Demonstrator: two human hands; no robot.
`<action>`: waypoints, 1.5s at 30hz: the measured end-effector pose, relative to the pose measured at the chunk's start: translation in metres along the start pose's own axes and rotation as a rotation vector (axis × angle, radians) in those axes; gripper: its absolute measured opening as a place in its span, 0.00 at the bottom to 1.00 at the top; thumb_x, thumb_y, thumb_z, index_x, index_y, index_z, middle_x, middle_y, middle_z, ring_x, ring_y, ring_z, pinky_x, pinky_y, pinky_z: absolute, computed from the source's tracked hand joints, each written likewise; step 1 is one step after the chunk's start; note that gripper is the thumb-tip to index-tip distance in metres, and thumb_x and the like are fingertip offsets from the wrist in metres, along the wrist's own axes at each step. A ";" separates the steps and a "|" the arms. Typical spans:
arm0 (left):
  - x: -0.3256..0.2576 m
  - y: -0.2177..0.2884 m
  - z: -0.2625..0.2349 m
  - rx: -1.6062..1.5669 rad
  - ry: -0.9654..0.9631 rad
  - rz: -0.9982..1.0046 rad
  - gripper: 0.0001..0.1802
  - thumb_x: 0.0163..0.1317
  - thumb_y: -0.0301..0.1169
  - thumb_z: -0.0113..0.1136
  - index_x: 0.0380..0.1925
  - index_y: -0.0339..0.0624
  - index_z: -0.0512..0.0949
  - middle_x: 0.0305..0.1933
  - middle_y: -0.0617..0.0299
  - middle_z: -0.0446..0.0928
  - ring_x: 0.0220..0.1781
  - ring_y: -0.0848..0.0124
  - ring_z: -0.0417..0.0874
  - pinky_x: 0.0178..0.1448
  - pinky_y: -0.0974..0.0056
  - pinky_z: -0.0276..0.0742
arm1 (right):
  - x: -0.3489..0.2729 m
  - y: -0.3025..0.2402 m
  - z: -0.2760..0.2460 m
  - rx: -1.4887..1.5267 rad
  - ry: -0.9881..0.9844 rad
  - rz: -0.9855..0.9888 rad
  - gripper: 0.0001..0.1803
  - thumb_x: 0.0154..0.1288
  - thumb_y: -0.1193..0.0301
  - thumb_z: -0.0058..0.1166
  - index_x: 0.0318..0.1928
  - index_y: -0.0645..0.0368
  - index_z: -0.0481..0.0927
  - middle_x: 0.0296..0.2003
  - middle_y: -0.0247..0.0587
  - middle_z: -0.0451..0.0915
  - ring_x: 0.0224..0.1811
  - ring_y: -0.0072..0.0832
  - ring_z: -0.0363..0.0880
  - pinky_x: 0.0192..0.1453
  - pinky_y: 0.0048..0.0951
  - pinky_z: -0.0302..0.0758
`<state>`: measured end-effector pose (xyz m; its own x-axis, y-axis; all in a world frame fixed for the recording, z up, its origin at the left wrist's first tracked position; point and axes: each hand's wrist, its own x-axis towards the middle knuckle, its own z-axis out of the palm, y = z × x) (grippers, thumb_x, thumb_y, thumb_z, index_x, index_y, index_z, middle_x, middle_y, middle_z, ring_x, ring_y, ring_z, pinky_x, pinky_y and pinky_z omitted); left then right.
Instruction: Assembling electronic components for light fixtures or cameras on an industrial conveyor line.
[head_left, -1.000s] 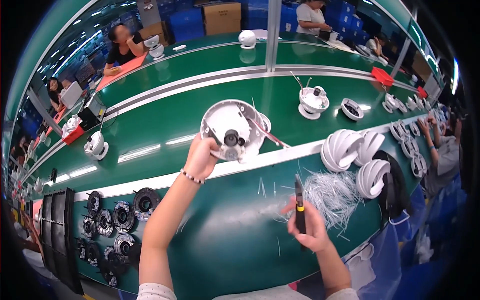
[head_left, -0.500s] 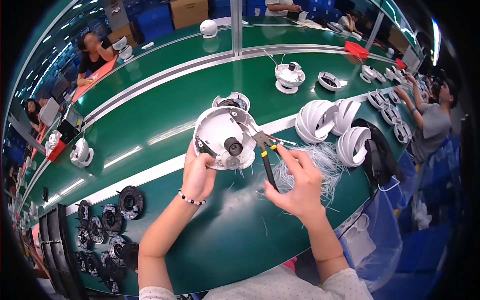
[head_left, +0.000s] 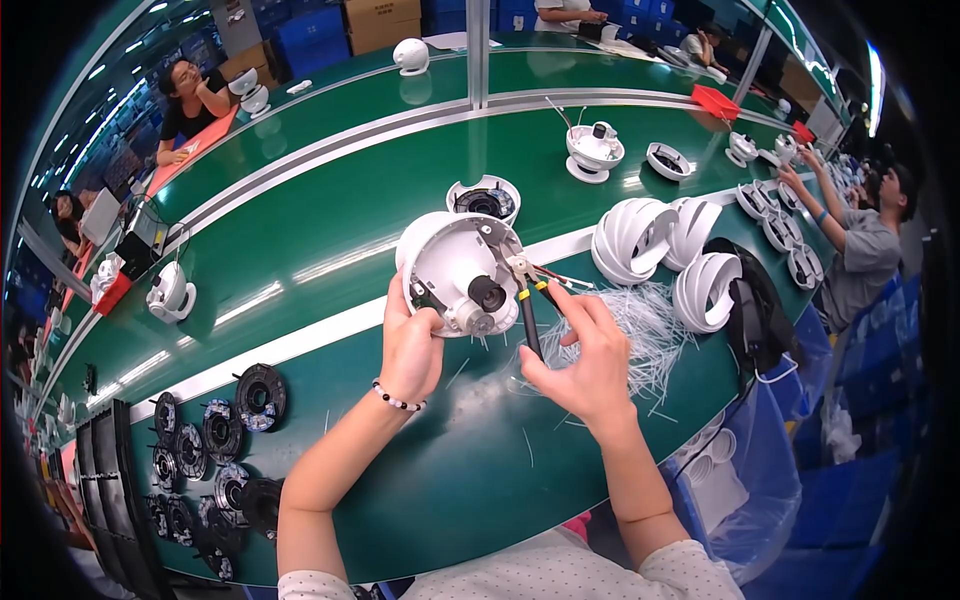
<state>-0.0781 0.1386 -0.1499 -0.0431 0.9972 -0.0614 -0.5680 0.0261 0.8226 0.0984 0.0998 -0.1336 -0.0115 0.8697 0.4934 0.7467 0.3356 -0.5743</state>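
Note:
My left hand (head_left: 412,345) grips the lower left rim of a white dome security camera (head_left: 440,250), its open side and black lens (head_left: 487,294) facing up toward me. My right hand (head_left: 585,355) is closed round the black-and-yellow handles of a pair of cutting pliers (head_left: 530,318). The pliers' jaws reach the right inner edge of the camera, beside thin red and white wires (head_left: 562,278) that stick out there. Whether the jaws touch a wire is hard to make out. Both are held above the green bench.
Cut white tie scraps (head_left: 640,335) lie heaped right of my right hand, near stacked white rings (head_left: 632,243). Black round parts (head_left: 261,397) sit at the left. Camera parts (head_left: 595,150) stand on the green conveyor belt (head_left: 350,215). A co-worker (head_left: 868,235) works at the right.
The camera in my left hand has shifted slightly right and tilted. The pliers' handles have come closer together. Parts on the conveyor belt have moved right.

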 end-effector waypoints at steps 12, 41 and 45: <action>-0.001 -0.001 0.005 0.006 -0.003 0.035 0.35 0.39 0.13 0.36 0.55 0.36 0.55 0.52 0.55 0.64 0.54 0.65 0.66 0.58 0.61 0.62 | -0.001 0.010 0.007 0.090 0.006 -0.006 0.32 0.35 0.67 0.60 0.47 0.60 0.73 0.35 0.39 0.73 0.18 0.25 0.73 0.25 0.24 0.72; 0.194 -0.006 -0.132 -0.372 0.315 -0.051 0.19 0.57 0.24 0.34 0.49 0.28 0.60 0.53 0.45 0.64 0.55 0.53 0.66 0.57 0.51 0.67 | -0.077 0.021 0.045 0.882 -0.314 0.062 0.34 0.38 0.72 0.62 0.52 0.62 0.69 0.42 0.42 0.74 0.36 0.23 0.73 0.32 0.22 0.71; 0.215 -0.011 -0.143 -0.336 0.310 -0.132 0.19 0.60 0.29 0.47 0.49 0.30 0.61 0.52 0.47 0.64 0.52 0.54 0.68 0.55 0.57 0.72 | -0.085 0.013 0.045 0.513 -0.296 -0.218 0.32 0.34 0.67 0.60 0.47 0.61 0.73 0.42 0.47 0.73 0.40 0.41 0.72 0.47 0.35 0.68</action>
<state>-0.1988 0.3422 -0.2530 -0.1672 0.9174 -0.3610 -0.8172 0.0759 0.5713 0.0794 0.0469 -0.2126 -0.3656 0.8007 0.4746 0.2934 0.5830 -0.7576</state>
